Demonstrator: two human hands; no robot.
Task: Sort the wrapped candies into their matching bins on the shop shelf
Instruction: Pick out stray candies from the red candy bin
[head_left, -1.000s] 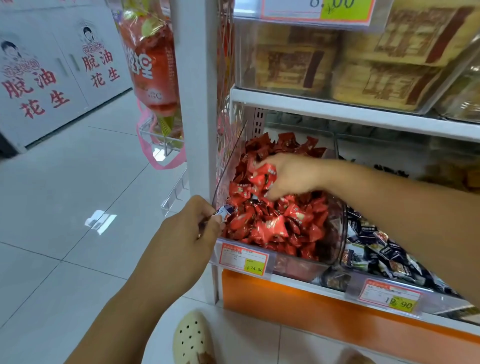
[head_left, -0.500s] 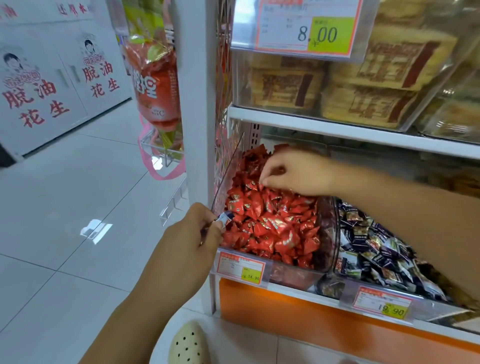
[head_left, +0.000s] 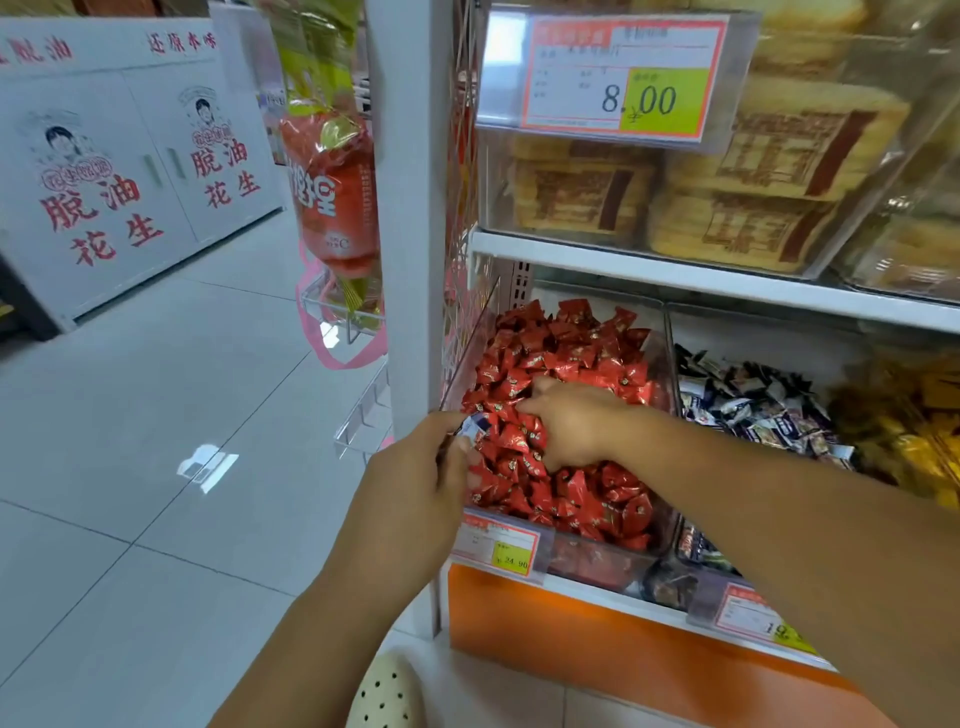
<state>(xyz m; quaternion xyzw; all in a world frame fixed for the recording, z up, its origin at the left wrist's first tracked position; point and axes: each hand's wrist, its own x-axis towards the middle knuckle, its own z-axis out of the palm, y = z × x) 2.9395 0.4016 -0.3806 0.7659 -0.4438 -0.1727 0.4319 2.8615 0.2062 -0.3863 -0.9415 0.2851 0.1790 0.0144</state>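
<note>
1. Red candies (head_left: 566, 364) heap in the clear bin (head_left: 592, 564), centre frame.
2. Right hand (head_left: 576, 423) digs in, fingers buried, grip can't be told.
3. Left hand (head_left: 415, 493) pinches a blue-white candy (head_left: 474, 427) at the bin's left edge.

Bright even light, floor (head_left: 156, 415) glare, soft wide-angle edges

1. Blue-and-white candy (head_left: 475, 427): one, crumpled wrapper, pinched at the tips of my left fingers (head_left: 451, 422).
2. Red candies (head_left: 563, 358): shiny wrappers, heaped high in the clear bin (head_left: 597, 564), all round my right fingers (head_left: 537, 388), which are sunk among them.
3. Dark-and-white candies (head_left: 753, 408): piled just right of that bin.
</note>
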